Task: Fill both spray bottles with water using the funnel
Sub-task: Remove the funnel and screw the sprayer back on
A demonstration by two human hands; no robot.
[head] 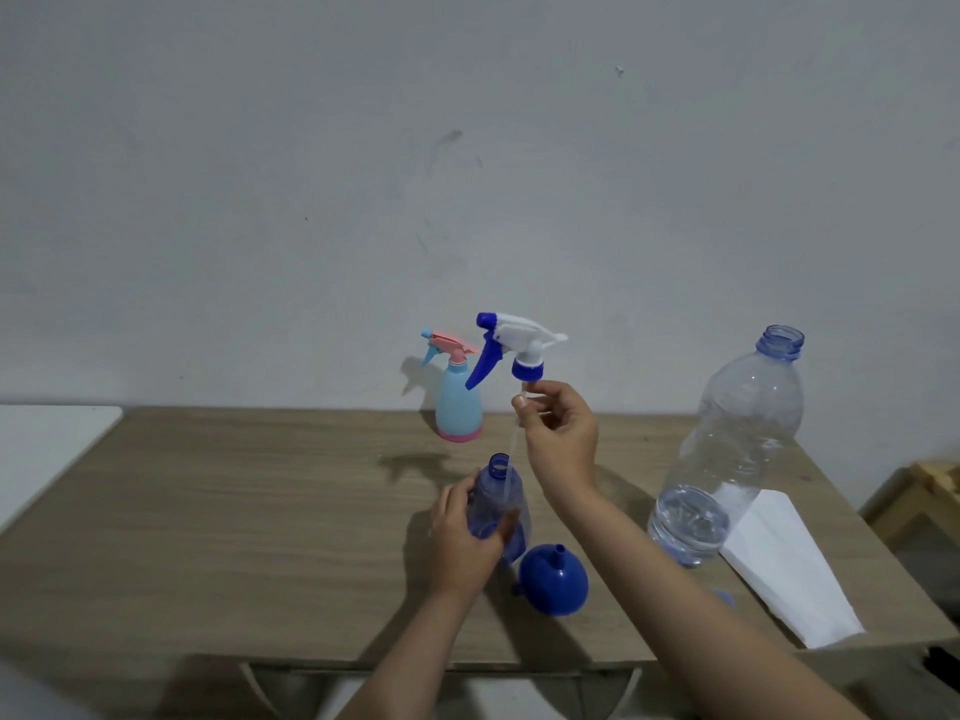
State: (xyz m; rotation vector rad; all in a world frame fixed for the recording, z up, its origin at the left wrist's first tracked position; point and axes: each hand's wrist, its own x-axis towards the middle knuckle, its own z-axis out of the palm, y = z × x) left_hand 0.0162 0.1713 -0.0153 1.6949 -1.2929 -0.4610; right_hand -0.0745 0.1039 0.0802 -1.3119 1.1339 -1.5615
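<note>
The blue bottle [497,504] is steadied by left-hand fingers [451,504] curled round it. Above it, the trigger head [511,345] is pinched, seemingly by its tube, in right-hand fingers [537,394], clearing the neck for the funnel [553,582].

A wooden table [208,537] is sitting against a grey wall [467,148], with white folded paper [789,574] lying at four o'clock and a white surface [47,439] showing at nine o'clock.

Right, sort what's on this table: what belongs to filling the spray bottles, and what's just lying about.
For the job:
- blue spray bottle, held by the left hand
- trigger head, tube pinched by the right hand
- light blue and pink spray bottle
- blue funnel
- large water bottle, open, little water left

Lying about:
- white folded paper
- small blue cap
</note>
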